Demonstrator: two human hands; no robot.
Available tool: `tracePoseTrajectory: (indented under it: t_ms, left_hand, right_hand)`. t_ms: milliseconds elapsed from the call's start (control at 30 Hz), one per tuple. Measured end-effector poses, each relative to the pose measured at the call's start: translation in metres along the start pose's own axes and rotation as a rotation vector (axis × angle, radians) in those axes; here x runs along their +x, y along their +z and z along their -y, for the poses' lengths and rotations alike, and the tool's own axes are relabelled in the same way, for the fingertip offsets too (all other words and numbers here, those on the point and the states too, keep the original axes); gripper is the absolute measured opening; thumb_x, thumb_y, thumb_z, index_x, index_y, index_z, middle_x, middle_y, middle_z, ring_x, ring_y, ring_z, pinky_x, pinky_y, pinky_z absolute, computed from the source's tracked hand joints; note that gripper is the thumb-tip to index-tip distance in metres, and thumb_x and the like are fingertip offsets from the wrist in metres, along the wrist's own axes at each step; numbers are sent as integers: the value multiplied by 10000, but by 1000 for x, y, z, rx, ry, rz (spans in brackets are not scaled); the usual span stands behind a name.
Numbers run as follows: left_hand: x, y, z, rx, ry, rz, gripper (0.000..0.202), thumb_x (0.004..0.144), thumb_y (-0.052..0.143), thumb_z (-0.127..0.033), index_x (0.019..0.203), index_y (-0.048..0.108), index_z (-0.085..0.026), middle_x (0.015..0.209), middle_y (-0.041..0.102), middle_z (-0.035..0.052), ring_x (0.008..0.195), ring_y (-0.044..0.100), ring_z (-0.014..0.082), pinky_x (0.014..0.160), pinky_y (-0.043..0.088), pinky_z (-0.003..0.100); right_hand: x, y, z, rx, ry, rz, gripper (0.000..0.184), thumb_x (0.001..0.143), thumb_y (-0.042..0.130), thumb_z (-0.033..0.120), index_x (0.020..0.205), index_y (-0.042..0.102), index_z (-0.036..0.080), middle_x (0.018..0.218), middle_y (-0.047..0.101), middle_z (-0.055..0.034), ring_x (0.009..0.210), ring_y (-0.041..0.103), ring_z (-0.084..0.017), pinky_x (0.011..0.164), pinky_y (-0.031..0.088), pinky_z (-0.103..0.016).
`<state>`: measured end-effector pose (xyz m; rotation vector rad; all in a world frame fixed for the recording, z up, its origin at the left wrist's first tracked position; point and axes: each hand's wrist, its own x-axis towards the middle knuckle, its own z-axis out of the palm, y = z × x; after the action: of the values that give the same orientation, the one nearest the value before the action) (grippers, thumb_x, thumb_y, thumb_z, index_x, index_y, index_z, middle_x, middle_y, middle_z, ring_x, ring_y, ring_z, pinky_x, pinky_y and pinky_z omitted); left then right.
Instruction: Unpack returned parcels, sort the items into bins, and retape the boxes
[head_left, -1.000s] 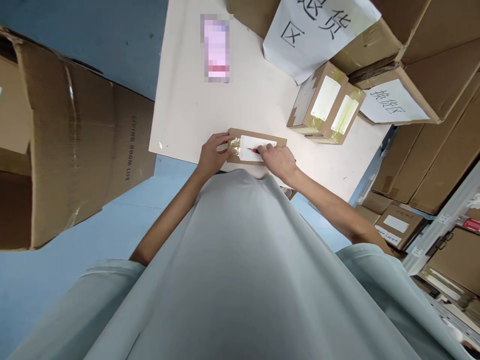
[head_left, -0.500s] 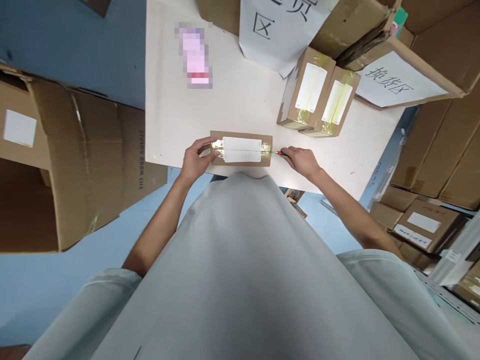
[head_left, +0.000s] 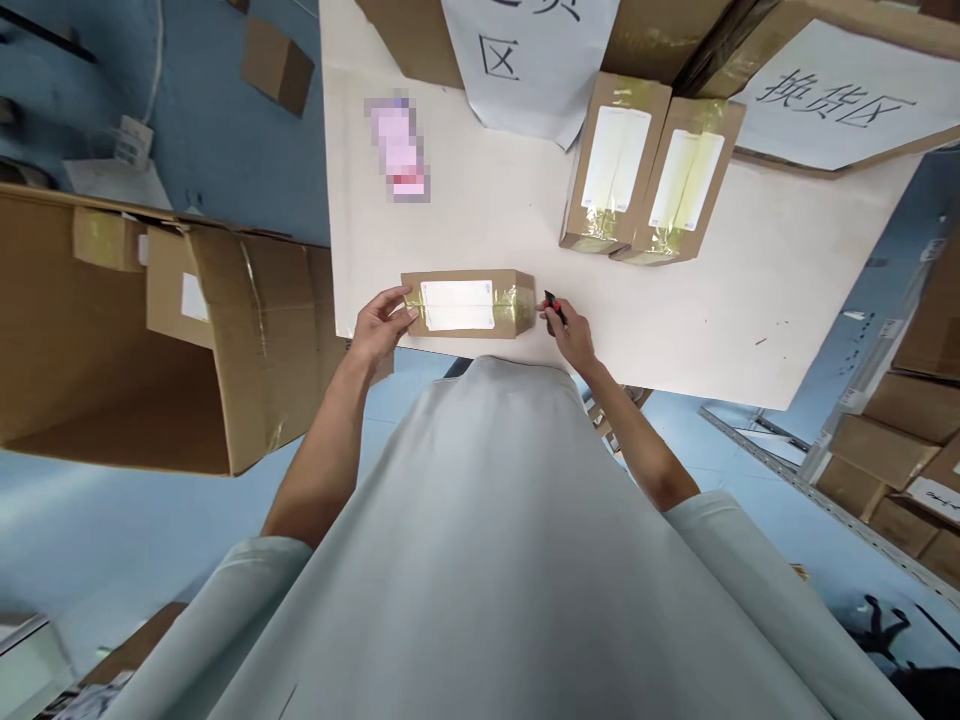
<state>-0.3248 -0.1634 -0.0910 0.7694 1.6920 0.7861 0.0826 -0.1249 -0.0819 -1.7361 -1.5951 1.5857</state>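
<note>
A long brown cardboard box [head_left: 504, 303] with a white label and shiny yellowish tape lies near the front edge of the white table [head_left: 480, 220]. My left hand [head_left: 382, 322] grips its left end, thumb and fingers on opposite sides of the corner. At the box's right end, my right hand [head_left: 571, 335] is closed around a small red and black box cutter [head_left: 553, 302]. Its blade is too small to make out, and one finger reaches close to the box's end face. A thin line runs lengthwise across the label.
Two taped, labelled boxes [head_left: 616, 160] stand side by side behind. Larger cartons with handwritten paper signs [head_left: 840, 95] line the back. A pixelated pink item [head_left: 397, 145] lies at the table's left. A big open carton [head_left: 270, 330] holding smaller boxes is left of the table.
My right hand has drawn in nearer the box's right end, and the cutter now points upward instead of along the box. The box is tilted, showing its end face. The view has shifted.
</note>
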Motion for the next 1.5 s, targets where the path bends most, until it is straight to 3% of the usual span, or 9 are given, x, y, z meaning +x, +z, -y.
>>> tracePoseTrajectory:
  t_ms: [233,400,533,667,833,967,1167,1333,1500]
  left_hand:
    - [1,-17,2,75,99,-63,859,689,960,-786,1320,770,-235,1435,776,188,1329,754,339,1122,669,529]
    - [1,-32,6,190,109,-200,730,745,925,-702,1285,812,-225,1314,812,149,1146,767,289,1059,671,487]
    - [5,-34,11,275,137,-241,637,860,819,-600,1370,817,-219,1114,798,94,944,747,225,969,678,415]
    - [12,-2,18,203,126,-167,589,910,760,-459,1455,777,-238,1132,788,78,871,740,198,935,680,389]
    - [14,66,13,92,81,113,455,852,732,-358,1264,835,-196,1179,845,98,996,766,258,995,669,456]
    - [11,80,-4,119,51,167,361,892,745,-391,1157,850,-169,1217,862,123,1132,765,306,1076,632,469]
    - [10,42,-64,40,231,69,474,1037,741,-639,1281,832,-243,1348,817,111,1120,772,224,981,654,360]
    - [15,35,-114,98,342,245,429,900,936,-608,1104,880,-234,1218,836,99,1064,788,263,985,685,441]
    - [26,33,-124,46,293,335,444,816,1021,-603,1009,897,-223,1090,850,105,1022,797,280,989,698,464]
  right_hand:
    - [11,20,-16,112,13,22,566,1102,434,785,1112,669,270,1062,813,-39,1004,838,-226,863,607,-315]
    - [7,38,21,198,-38,47,618,1072,433,860,1061,649,281,955,761,-20,965,835,-245,818,608,-319]
    - [-7,33,64,121,-31,38,632,1091,414,857,1110,691,288,950,772,-36,993,826,-269,876,612,-353]
    - [-24,16,96,-11,-41,-27,613,1125,422,811,1160,743,291,980,790,-61,1032,801,-294,946,622,-395]
    - [-36,-5,123,-114,-142,-134,573,1161,460,718,1330,778,273,1369,777,-137,1240,763,-334,1040,635,-456]
    - [-41,-9,139,-395,-184,-154,545,1201,425,630,1309,794,244,1546,705,-153,1294,741,-334,1057,628,-466]
    - [-61,6,166,-657,-116,-188,533,1232,385,558,1393,766,222,1302,801,-139,1092,782,-299,905,593,-368]
    - [-68,35,194,-645,-48,-55,477,1228,415,515,1422,747,233,1208,863,-113,1053,803,-318,881,571,-351]
    - [-61,66,216,-657,12,21,476,1213,443,409,1590,662,218,1355,846,-128,1133,801,-336,940,580,-377]
